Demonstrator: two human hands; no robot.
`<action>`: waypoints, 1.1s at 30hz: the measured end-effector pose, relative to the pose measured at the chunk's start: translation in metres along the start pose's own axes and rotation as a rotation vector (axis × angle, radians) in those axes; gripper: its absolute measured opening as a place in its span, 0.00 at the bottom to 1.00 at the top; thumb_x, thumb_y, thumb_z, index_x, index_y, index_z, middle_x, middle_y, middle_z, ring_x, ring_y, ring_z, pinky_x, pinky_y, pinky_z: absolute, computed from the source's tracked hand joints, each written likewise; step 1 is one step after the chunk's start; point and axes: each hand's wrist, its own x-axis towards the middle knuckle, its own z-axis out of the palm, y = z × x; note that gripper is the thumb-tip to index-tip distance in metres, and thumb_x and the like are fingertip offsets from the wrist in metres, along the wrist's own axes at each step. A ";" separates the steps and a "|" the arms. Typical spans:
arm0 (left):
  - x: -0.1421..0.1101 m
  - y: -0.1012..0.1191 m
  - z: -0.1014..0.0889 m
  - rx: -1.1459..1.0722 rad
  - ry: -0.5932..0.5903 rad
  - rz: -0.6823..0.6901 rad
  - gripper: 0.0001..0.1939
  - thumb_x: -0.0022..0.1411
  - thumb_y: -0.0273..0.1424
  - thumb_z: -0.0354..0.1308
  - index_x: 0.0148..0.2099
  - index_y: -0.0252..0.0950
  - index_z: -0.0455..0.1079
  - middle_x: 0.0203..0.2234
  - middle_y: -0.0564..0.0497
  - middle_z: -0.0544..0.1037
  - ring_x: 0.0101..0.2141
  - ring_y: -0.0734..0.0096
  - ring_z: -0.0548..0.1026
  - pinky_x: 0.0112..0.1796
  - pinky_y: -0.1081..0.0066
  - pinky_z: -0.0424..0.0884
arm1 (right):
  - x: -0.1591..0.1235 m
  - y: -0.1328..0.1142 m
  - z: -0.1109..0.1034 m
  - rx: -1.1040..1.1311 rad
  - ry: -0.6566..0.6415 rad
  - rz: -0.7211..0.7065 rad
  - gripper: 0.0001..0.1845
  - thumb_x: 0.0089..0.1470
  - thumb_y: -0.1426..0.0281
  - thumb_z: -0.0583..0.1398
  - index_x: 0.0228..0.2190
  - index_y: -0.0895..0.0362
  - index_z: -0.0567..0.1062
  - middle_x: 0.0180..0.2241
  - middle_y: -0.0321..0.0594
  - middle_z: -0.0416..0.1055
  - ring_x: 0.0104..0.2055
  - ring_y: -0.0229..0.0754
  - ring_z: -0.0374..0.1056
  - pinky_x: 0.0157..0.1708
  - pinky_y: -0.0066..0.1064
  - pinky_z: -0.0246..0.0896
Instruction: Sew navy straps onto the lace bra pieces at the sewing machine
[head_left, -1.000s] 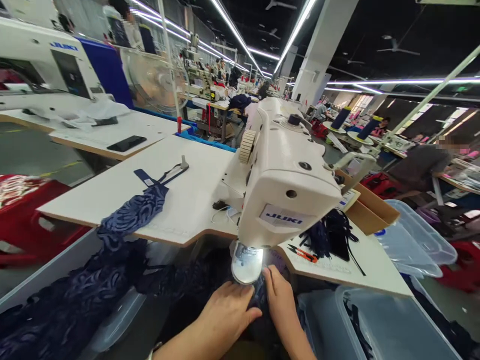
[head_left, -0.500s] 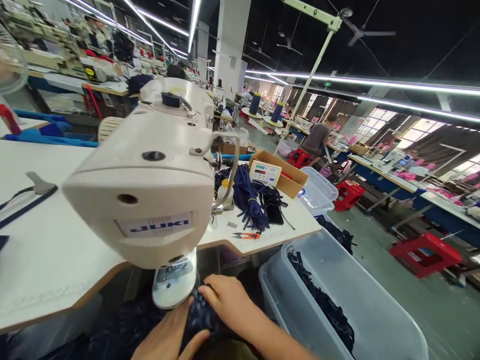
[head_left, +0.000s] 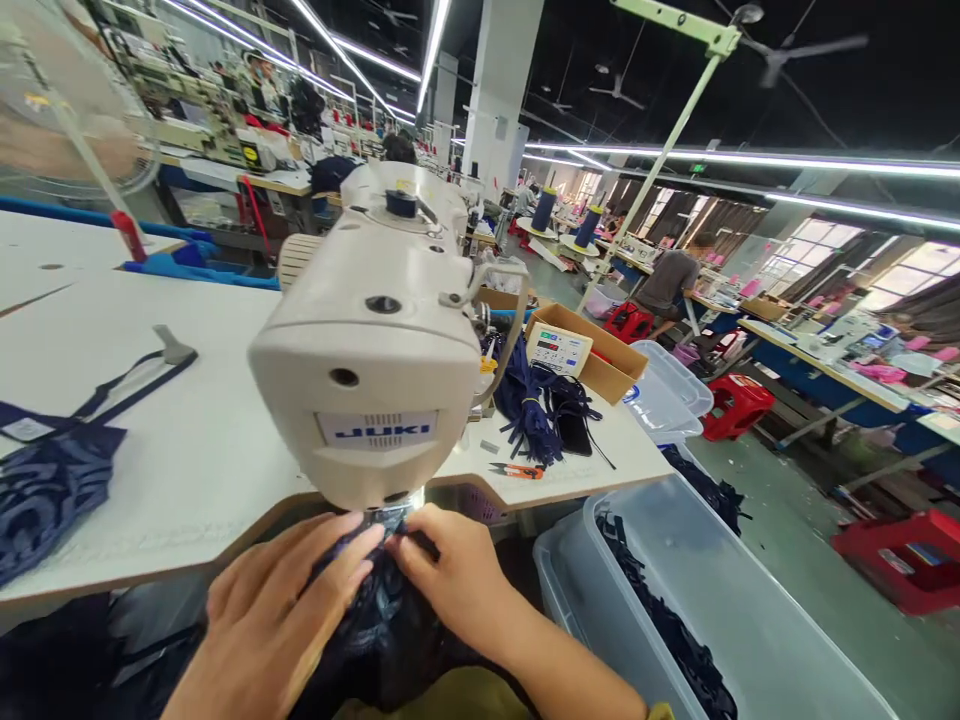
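Observation:
A white JUKI sewing machine (head_left: 375, 340) stands on a white table (head_left: 187, 450). Dark navy lace fabric (head_left: 375, 620) lies under its head at the near edge. My left hand (head_left: 277, 610) rests on the fabric with fingers stretched out flat, pressing it down. My right hand (head_left: 450, 580) lies on the fabric just right of the needle area, fingertips pinched on the cloth at the presser foot. The needle and foot are mostly hidden by the machine head.
Another navy lace piece (head_left: 45, 490) lies at the table's left. Navy straps (head_left: 536, 410), orange snips (head_left: 517, 470) and a control box (head_left: 559, 350) sit right of the machine. A clear plastic bin (head_left: 750, 620) with dark fabric stands at the right. Other workers sit far behind.
The view swung right, then back left a little and dropped. My hands moved up close under the machine head, and the left hand now lies flat on the fabric.

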 end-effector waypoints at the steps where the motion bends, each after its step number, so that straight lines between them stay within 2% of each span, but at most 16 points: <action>1: 0.003 0.001 0.001 0.009 -0.014 0.043 0.20 0.66 0.30 0.46 0.58 0.48 0.64 0.49 0.54 0.76 0.51 0.65 0.71 0.57 0.62 0.55 | 0.001 0.001 0.004 0.087 0.016 0.066 0.04 0.57 0.67 0.57 0.34 0.53 0.71 0.28 0.31 0.70 0.29 0.36 0.65 0.30 0.25 0.56; 4: 0.006 0.004 0.005 -0.029 -0.124 0.131 0.24 0.66 0.24 0.42 0.60 0.48 0.60 0.50 0.57 0.76 0.50 0.75 0.72 0.54 0.70 0.57 | 0.002 0.006 0.011 0.335 0.047 0.212 0.06 0.54 0.68 0.57 0.35 0.55 0.66 0.21 0.28 0.64 0.24 0.34 0.59 0.28 0.25 0.54; 7: 0.006 0.007 0.007 -0.003 -0.151 0.139 0.24 0.65 0.24 0.43 0.60 0.48 0.61 0.50 0.57 0.75 0.50 0.75 0.72 0.50 0.71 0.59 | 0.008 0.011 0.009 0.505 0.005 0.302 0.06 0.54 0.67 0.55 0.34 0.55 0.63 0.16 0.23 0.54 0.20 0.33 0.51 0.24 0.24 0.50; 9: 0.008 0.012 0.006 0.025 -0.165 0.119 0.23 0.65 0.24 0.44 0.59 0.48 0.62 0.50 0.57 0.75 0.51 0.73 0.71 0.49 0.69 0.57 | 0.014 0.014 0.006 0.535 -0.005 0.336 0.05 0.54 0.67 0.55 0.32 0.55 0.64 0.16 0.22 0.52 0.18 0.32 0.47 0.22 0.23 0.47; 11: 0.012 0.019 0.004 0.037 -0.162 0.072 0.22 0.65 0.24 0.44 0.58 0.46 0.63 0.50 0.55 0.76 0.52 0.71 0.70 0.49 0.67 0.56 | 0.021 0.017 0.004 0.495 0.003 0.318 0.04 0.54 0.68 0.54 0.32 0.56 0.65 0.16 0.23 0.52 0.18 0.32 0.48 0.22 0.24 0.48; 15: 0.016 0.027 0.003 0.058 -0.070 0.008 0.19 0.67 0.25 0.43 0.55 0.42 0.66 0.48 0.54 0.77 0.50 0.69 0.71 0.47 0.65 0.55 | 0.030 0.023 0.000 0.365 -0.012 0.209 0.04 0.54 0.70 0.54 0.34 0.56 0.64 0.16 0.22 0.52 0.18 0.32 0.49 0.21 0.24 0.46; 19: 0.017 0.028 0.002 0.146 -0.113 0.023 0.18 0.66 0.26 0.46 0.55 0.42 0.67 0.49 0.54 0.77 0.49 0.68 0.71 0.46 0.64 0.54 | 0.035 0.022 -0.003 0.176 -0.009 0.151 0.01 0.54 0.72 0.53 0.31 0.55 0.63 0.17 0.24 0.55 0.21 0.34 0.53 0.24 0.25 0.45; 23: 0.019 0.032 0.002 0.204 -0.143 -0.033 0.19 0.66 0.24 0.43 0.54 0.41 0.67 0.49 0.54 0.77 0.49 0.66 0.71 0.46 0.62 0.54 | 0.039 0.020 -0.005 0.015 0.013 0.131 0.04 0.53 0.73 0.52 0.27 0.55 0.64 0.19 0.28 0.59 0.26 0.37 0.59 0.28 0.26 0.50; 27: 0.023 0.040 0.003 0.218 -0.125 -0.070 0.21 0.64 0.22 0.42 0.52 0.40 0.69 0.47 0.54 0.78 0.47 0.65 0.72 0.44 0.61 0.56 | 0.041 0.022 -0.005 -0.020 0.024 0.125 0.04 0.53 0.73 0.52 0.28 0.55 0.66 0.19 0.31 0.61 0.31 0.41 0.65 0.33 0.28 0.55; 33: 0.024 0.046 0.008 0.207 -0.065 -0.142 0.19 0.62 0.22 0.45 0.51 0.39 0.71 0.46 0.56 0.78 0.46 0.65 0.72 0.44 0.60 0.57 | 0.043 0.022 -0.005 -0.036 0.018 0.145 0.04 0.53 0.72 0.53 0.29 0.55 0.67 0.19 0.33 0.64 0.33 0.44 0.68 0.34 0.30 0.59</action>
